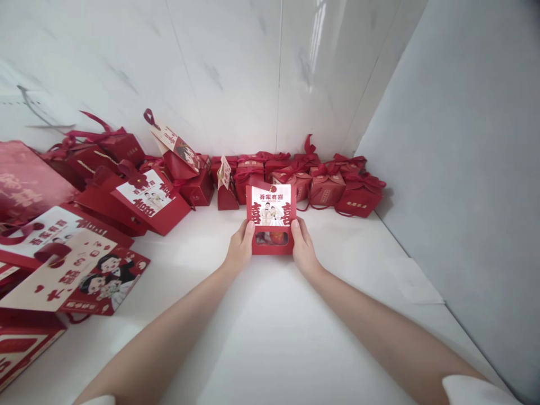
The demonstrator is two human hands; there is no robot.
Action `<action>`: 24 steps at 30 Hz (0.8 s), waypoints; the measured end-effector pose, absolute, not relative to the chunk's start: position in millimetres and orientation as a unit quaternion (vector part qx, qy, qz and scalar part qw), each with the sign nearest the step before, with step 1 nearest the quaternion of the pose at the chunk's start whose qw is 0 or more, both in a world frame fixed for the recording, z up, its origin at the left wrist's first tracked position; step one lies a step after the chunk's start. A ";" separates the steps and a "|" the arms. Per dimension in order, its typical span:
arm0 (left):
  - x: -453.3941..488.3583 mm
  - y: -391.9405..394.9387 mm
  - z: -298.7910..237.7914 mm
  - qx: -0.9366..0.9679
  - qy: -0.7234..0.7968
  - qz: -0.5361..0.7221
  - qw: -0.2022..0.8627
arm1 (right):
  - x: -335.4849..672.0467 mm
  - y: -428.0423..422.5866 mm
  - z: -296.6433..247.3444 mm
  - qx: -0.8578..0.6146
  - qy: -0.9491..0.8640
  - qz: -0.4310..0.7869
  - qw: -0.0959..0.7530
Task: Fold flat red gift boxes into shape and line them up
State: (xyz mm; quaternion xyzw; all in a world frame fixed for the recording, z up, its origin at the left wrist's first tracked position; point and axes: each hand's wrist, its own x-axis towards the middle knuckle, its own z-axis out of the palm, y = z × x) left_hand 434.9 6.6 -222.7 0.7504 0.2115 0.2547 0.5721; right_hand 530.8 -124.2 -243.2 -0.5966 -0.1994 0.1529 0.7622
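A small red gift box (270,219) stands upright on the white table (270,326), with a white picture panel and red characters on its front and a little window low down. My left hand (239,247) grips its left side and my right hand (302,247) grips its right side, thumbs along the edges. Both arms reach straight forward from the near edge.
A row of several small red ribboned boxes (324,185) lines the marble wall behind. Larger red boxes and printed bags (147,197) pile up at the left, with flat printed cards (76,270) nearer me. A grey wall (464,169) closes the right side.
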 end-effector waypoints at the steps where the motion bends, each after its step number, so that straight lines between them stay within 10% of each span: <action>1: 434.9 6.4 -222.5 0.751 0.212 0.254 0.572 | 530.8 -124.3 -242.8 -0.598 -0.200 0.153 0.761; 24: 435.4 9.4 -231.7 0.737 0.224 0.245 0.589 | 530.9 -123.5 -244.3 -0.600 -0.198 0.143 0.761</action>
